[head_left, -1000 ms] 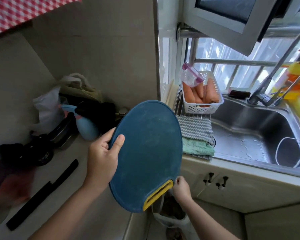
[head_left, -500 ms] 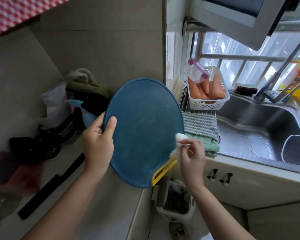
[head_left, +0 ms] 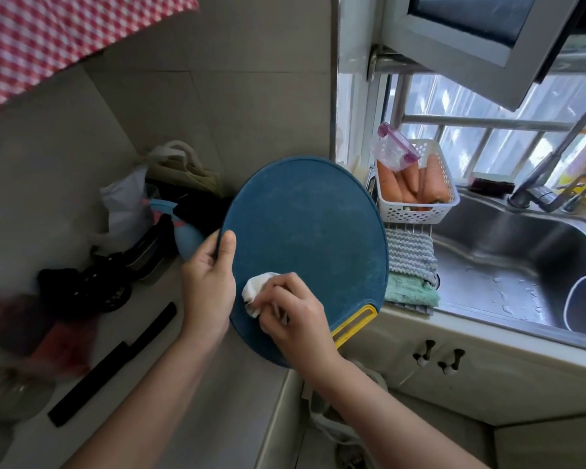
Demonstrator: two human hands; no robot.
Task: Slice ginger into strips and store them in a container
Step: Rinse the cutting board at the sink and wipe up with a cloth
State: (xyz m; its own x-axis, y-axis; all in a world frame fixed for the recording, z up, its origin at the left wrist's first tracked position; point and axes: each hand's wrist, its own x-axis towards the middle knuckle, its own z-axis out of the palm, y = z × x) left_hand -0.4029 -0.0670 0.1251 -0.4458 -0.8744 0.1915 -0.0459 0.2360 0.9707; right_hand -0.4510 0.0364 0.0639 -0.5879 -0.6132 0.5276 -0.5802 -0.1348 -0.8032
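Head view: a round blue cutting board with a yellow handle slot at its lower right edge was held up, tilted, above the corner of the counter, just left of the sink. The left hand gripped the board's left rim, with the thumb laid over the face and the fingers behind it. The right hand, fingers curled, pinched a crumpled white wipe and pressed it to the lower left part of the board's face, close beside the left thumb.

A clear container with a purple-rimmed lid sat tipped on top of carrots in a white perforated basket at the window end of the sink. Below the basket lay a folded grey cloth over a green one, partly hidden by the board. On the counter to the left lay a long black knife, and behind the left hand stood a blue spray bottle among bags.
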